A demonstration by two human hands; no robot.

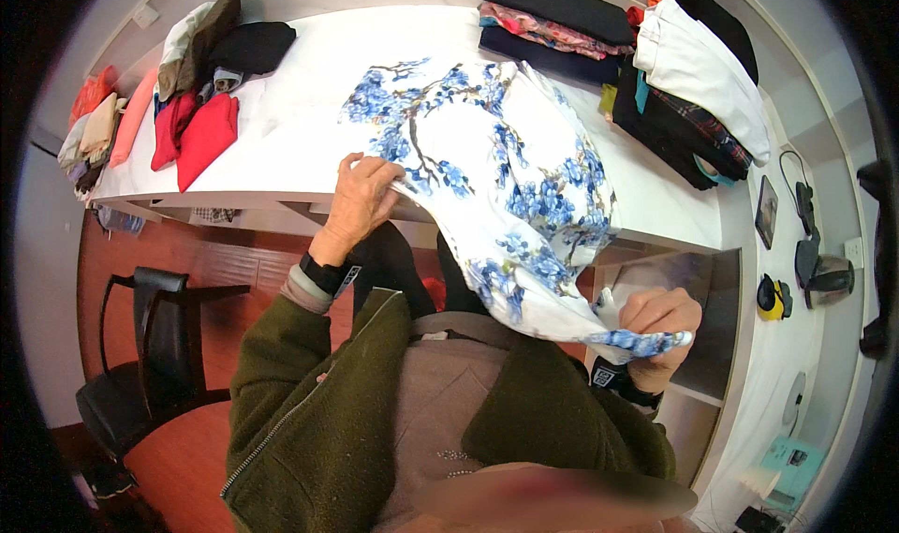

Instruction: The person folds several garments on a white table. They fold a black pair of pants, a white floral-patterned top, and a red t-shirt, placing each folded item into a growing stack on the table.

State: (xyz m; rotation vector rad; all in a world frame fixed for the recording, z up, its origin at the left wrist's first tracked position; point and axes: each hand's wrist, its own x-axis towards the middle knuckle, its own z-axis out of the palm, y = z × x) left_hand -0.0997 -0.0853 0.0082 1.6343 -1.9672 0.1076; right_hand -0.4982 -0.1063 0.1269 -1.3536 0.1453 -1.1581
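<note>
A white garment with blue flowers and brown branches (541,203) lies partly on the white counter (302,132), and its near part hangs over the front edge towards my body. My left hand (365,192) pinches the garment's left edge, just above the counter's front edge. At the right and closer to me, my right hand (660,329) is closed around a bunched, narrow end of the same garment. The cloth stretches slantwise between both hands. Its exact kind cannot be told from its folds.
Folded clothes (555,27) lie at the back, beside a larger clothes pile (695,97). Red garments (207,136) and a black one (253,47) lie left. An electric kettle (830,276) and a tablet-like device (767,212) are on the right surface. A black chair (161,336) stands lower left.
</note>
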